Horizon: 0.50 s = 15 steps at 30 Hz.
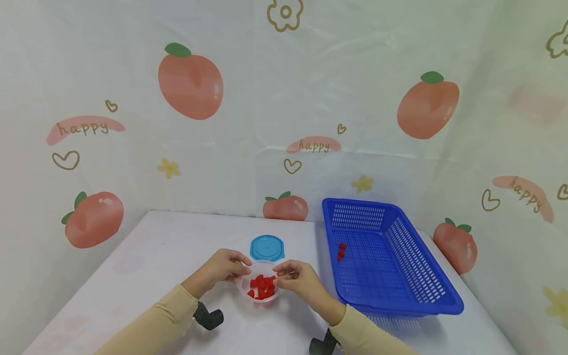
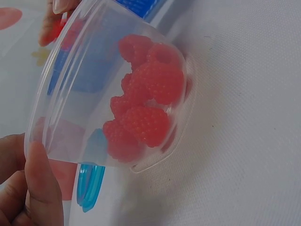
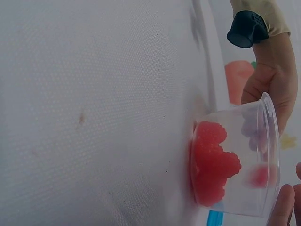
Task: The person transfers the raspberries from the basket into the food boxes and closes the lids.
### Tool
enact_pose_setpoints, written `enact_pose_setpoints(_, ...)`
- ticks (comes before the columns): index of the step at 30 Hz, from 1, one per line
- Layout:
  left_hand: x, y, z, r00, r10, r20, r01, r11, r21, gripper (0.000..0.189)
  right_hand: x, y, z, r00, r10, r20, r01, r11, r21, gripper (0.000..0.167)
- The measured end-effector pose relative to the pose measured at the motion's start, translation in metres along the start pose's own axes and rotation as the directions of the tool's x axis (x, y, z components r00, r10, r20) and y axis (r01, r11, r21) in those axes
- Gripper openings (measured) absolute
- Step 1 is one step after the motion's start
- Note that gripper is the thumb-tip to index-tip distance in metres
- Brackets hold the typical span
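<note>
A clear round plastic tub [image 1: 241, 286] stands on the white table with several red raspberries [image 2: 148, 125] heaped at its bottom. My left hand [image 1: 223, 266] pinches the tub's rim on the left side, thumb outside the wall. At the opposite rim is my right hand [image 1: 299, 278], its fingertips holding a raspberry [image 2: 58, 29] at the tub's mouth; the right wrist view shows this berry blurred through the plastic. Just behind the tub lies a blue lid [image 1: 267, 247], flat on the table.
To the right sits a large blue plastic basket [image 1: 399, 308] with slotted walls. A few red berries [image 1: 341, 253] lie inside it along the left. A printed white cloth [image 1: 248, 98] hangs behind the table [image 1: 177, 236].
</note>
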<state>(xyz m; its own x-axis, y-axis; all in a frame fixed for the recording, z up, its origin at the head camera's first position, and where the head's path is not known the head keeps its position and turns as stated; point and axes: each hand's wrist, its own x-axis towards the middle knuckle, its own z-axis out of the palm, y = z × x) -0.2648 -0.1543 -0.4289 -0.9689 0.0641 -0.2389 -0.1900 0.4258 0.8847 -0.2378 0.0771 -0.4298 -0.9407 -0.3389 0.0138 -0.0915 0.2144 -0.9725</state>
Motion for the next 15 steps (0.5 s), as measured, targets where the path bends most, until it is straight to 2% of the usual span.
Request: enact_pose_setpoints(15, -0.0003, 0.0014, -0.0005, 1.0, -0.005, 0.006, 0.005, 1.0, -0.004, 0.019, 0.0004, 0.002, -0.0013, 1.0, 0.002, 0.018, -0.002, 1.0, 0.0, 0.029)
